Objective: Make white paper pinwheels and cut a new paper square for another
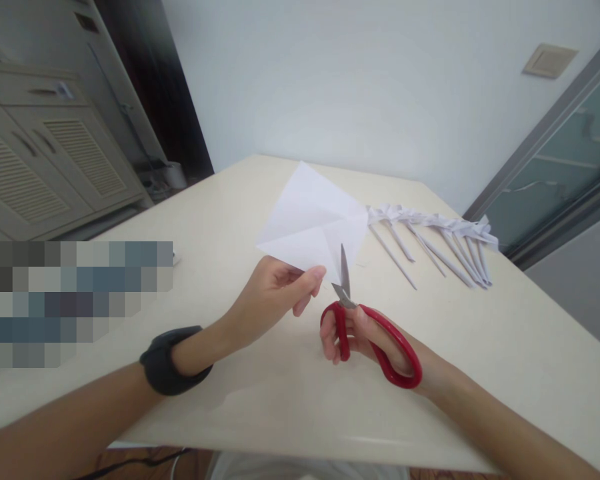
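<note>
Head view: folded paper [313, 223] is pinched taut by the left hand [275, 293] so the red scissors [367, 327], gripped in the right hand [375, 343], meet its edge

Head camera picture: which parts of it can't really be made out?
- Pixelated grey-blue block at the left, head view: blurring hides whatever lies there.
- Red-handled steel scissors: the folded white paper sheet covers the lower blade edge, so any cut is unseen.
- Right hand: the handle loops hide its fingers.
- Row of thin white paper strips: too small to count.
- Cream table: the bottom edge cuts it off.
</note>
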`<action>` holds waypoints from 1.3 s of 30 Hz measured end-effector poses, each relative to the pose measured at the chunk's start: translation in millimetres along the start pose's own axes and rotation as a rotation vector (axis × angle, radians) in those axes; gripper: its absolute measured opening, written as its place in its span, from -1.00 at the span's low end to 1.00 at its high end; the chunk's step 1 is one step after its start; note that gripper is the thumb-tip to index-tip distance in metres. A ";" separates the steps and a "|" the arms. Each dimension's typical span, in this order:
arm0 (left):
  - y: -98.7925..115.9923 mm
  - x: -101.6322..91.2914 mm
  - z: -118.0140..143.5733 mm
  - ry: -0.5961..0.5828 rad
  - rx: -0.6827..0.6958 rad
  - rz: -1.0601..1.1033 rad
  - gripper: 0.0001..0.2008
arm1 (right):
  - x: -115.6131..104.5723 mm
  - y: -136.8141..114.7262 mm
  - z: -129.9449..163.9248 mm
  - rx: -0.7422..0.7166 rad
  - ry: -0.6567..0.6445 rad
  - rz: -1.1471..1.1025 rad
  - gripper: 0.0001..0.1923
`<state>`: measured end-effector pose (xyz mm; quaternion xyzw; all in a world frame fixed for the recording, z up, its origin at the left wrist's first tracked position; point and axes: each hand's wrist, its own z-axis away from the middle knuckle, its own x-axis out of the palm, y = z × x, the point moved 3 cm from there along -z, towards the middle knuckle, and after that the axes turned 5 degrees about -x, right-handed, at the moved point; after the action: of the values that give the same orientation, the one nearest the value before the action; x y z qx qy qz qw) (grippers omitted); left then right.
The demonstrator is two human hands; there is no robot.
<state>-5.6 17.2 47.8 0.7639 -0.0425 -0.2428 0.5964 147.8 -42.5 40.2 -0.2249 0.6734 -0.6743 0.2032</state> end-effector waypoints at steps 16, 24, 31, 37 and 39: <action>3.3 0.3 -0.3 0.016 0.014 -0.021 -0.59 | -0.1 13.3 -3.2 -0.087 0.015 -0.048 -0.52; 3.5 0.1 -0.4 0.009 0.011 -0.005 -0.59 | 0.8 15.7 -3.4 -0.129 0.004 -0.074 -0.61; 3.7 0.5 -0.2 0.009 0.007 -0.011 -0.60 | 0.8 14.2 -3.5 -0.104 0.009 -0.082 -0.59; 2.3 0.1 -1.4 -0.016 -0.003 0.013 -0.59 | 0.3 17.1 -3.4 -0.096 0.010 -0.087 -0.56; 1.2 0.3 -2.1 -0.039 -0.007 0.027 -0.59 | 0.8 17.1 -3.5 -0.095 0.004 -0.097 -0.56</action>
<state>-4.1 18.7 49.2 0.7564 -0.0636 -0.2496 0.6013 144.7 -40.4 23.2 -0.2653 0.6933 -0.6511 0.1579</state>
